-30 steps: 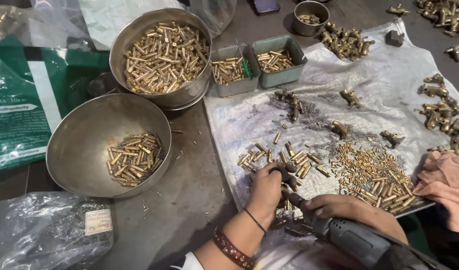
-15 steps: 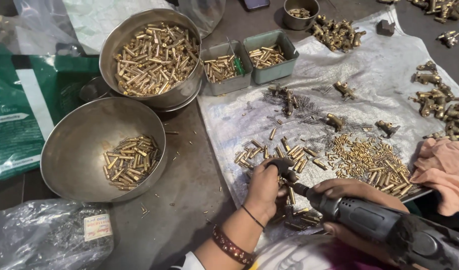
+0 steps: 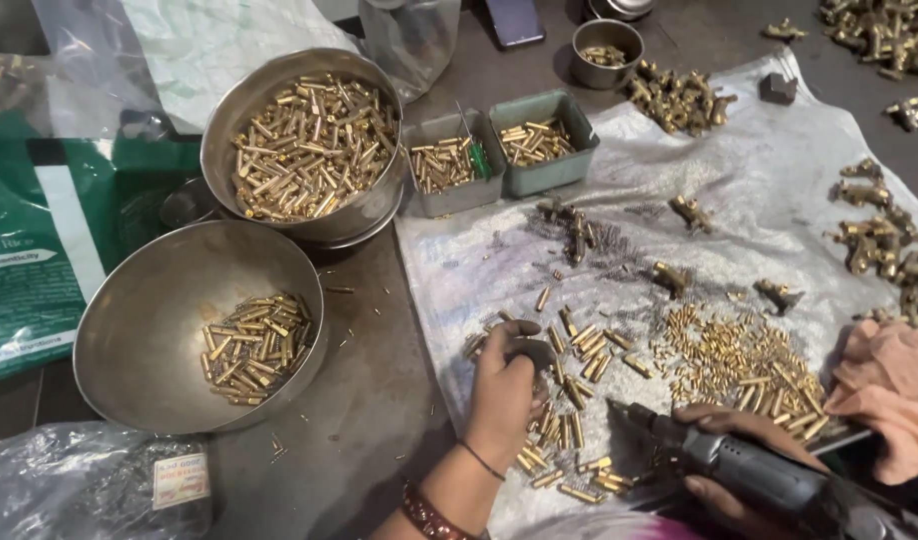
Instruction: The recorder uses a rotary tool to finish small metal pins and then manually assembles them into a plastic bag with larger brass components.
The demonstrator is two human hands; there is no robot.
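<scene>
My left hand (image 3: 506,385) rests on the plastic sheet (image 3: 739,170) with its fingers curled over a small dark part amid loose brass pins (image 3: 579,345). My right hand (image 3: 724,455) grips a grey power screwdriver (image 3: 769,478) at the lower right, its tip pointing left toward the pins, a short gap from my left hand. A dense heap of small brass screws (image 3: 739,360) lies just beyond the tool.
Two steel bowls of brass pins sit at left, the nearer bowl (image 3: 169,300) and the fuller far bowl (image 3: 279,80). Two grey-green trays (image 3: 549,105) hold more pins. Brass fittings (image 3: 879,240) lie at right, a pink cloth (image 3: 894,385) beside my right hand, a plastic bag (image 3: 89,485) lower left.
My left hand has shifted left, away from the screwdriver tip, and now sits over the loose pins. The tool has stayed low at the right.
</scene>
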